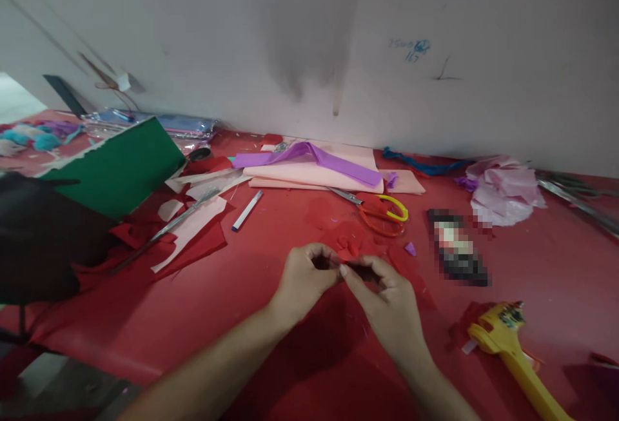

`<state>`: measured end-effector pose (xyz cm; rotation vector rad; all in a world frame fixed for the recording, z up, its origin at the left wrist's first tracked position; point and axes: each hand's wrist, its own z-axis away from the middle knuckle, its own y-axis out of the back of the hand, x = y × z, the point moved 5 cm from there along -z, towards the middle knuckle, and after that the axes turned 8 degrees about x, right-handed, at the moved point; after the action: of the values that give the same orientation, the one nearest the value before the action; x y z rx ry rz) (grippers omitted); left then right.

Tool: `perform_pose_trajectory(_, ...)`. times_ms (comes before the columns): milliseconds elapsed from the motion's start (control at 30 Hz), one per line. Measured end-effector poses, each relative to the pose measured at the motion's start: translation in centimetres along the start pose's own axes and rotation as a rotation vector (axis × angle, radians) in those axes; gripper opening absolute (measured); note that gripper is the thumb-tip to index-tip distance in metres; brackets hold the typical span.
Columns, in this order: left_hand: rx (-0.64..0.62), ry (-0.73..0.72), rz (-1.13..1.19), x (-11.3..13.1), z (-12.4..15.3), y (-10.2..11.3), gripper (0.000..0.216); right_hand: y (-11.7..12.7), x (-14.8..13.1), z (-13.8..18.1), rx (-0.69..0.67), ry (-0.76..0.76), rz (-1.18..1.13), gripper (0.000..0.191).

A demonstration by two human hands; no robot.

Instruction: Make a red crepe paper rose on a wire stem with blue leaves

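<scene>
My left hand (pixel 304 279) and my right hand (pixel 387 298) meet over the red table (pixel 203 318), thumbs and fingertips pinched together. Between them is a small crumpled red piece (pixel 347 250), which looks like paper or thin cloth; the fingers hide part of it. Just beyond my hands lie scissors (pixel 380 213) with yellow and orange handles, blades toward the left. A scrap of purple (pixel 410 249) rests right of my fingers. Loose red sheet pieces (pixel 409 263) blend with the tabletop around my right hand.
A yellow glue gun (pixel 515 350) lies at right, below a blurred-out dark object (pixel 457 247). Farther back are folded pink sheets (pixel 285 173), a purple strip (pixel 309 153) and crumpled pink plastic (pixel 505 192). A marker (pixel 246 210), cut scraps (pixel 193 227) and a green board (pixel 126 169) lie left.
</scene>
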<state>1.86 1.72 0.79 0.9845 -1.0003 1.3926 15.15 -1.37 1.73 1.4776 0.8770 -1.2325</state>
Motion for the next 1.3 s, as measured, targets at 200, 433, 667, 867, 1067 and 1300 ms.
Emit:
perform_pose_trajectory(200,-0.044,-0.137,-0.144,1.4,0.5,0.0,0.009,0.6,0.4,-0.5,0.017,-0.034,-0.034,0.014)
perform_pose_trajectory(433,-0.072,-0.187,0.006,1.8,0.0,0.5,0.015,-0.2,1.6,-0.7,-0.09,-0.215,-0.44,0.012)
perform_pose_trajectory(667,-0.34,0.013,0.311,1.3,-0.1,-0.5,0.013,-0.7,1.5,-0.4,-0.141,-0.177,-0.441,0.01)
perform_pose_trajectory(867,-0.441,0.075,0.423,0.6,-0.5,-0.5,0.015,-0.4,0.7,-0.2,-0.167,-0.063,-0.321,0.006)
perform_pose_trajectory(1067,-0.644,0.118,0.548,1.6,-0.6,0.4,0.06,-0.6,-0.2,0.3,-0.237,0.063,-0.179,0.007)
perform_pose_trajectory(1300,-0.415,0.099,0.34,2.3,-1.6,2.3,0.03,-0.5,-0.5,0.4,-0.218,0.138,-0.09,0.011)
